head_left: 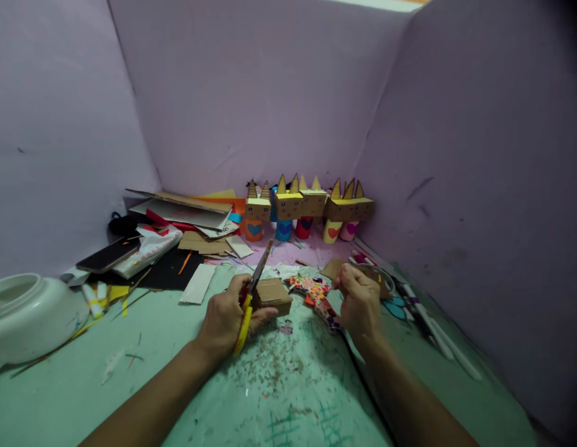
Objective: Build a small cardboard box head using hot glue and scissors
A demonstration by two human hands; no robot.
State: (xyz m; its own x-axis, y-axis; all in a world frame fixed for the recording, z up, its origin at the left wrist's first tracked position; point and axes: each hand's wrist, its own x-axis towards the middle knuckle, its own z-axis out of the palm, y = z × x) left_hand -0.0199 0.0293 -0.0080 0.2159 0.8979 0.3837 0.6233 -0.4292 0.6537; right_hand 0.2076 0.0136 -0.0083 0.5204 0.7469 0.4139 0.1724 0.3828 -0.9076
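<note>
My left hand (227,313) is closed around a pair of scissors (244,323) with yellow handles, blades pointing up and away. The same hand also grips a small brown cardboard box (273,295), its thumb along the near side. My right hand (360,301) is raised with its fingers pinched together; whatever lies between the fingertips is too small or hidden to make out. Just left of it, a glue gun (318,295) with a colourful flowery pattern lies on the green table, its dark cord running toward me.
Several cardboard animal heads on coloured tubes (284,230) stand along the back wall. Cardboard and paper scraps (183,214) pile up at left, behind a white pot (36,316). Pens (421,316) and a tape roll (376,273) lie at right. Crumbs litter the green table (186,397).
</note>
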